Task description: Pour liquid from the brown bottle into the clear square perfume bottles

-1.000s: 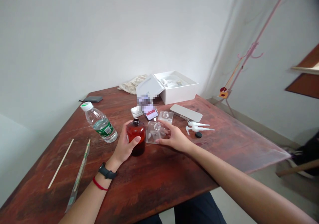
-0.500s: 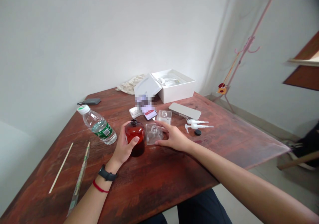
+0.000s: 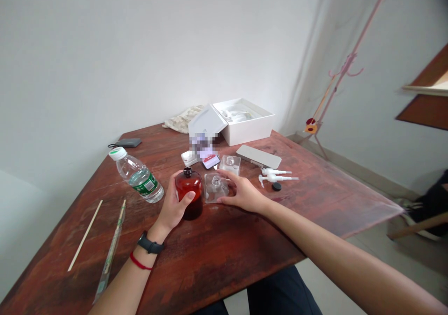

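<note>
My left hand (image 3: 175,202) is wrapped around an amber bottle (image 3: 189,184) that stands upright without a cap, dark liquid showing in its lower part. Just right of it, a clear square bottle (image 3: 214,189) with an open neck is held at its right side by the thumb and fingers of my right hand (image 3: 243,193). A second clear square bottle (image 3: 230,164) stands right behind the first. To the right of my right hand lie two white pump heads (image 3: 275,178) and a black cap (image 3: 276,186).
Left of my left hand a water bottle (image 3: 140,179) stands, with a bare stick (image 3: 85,235) and wrapped chopsticks (image 3: 114,245) in front. Behind are a phone (image 3: 210,160), a grey case (image 3: 258,156), an open white box (image 3: 250,126), a cloth (image 3: 180,120) and a grey flat device (image 3: 129,143).
</note>
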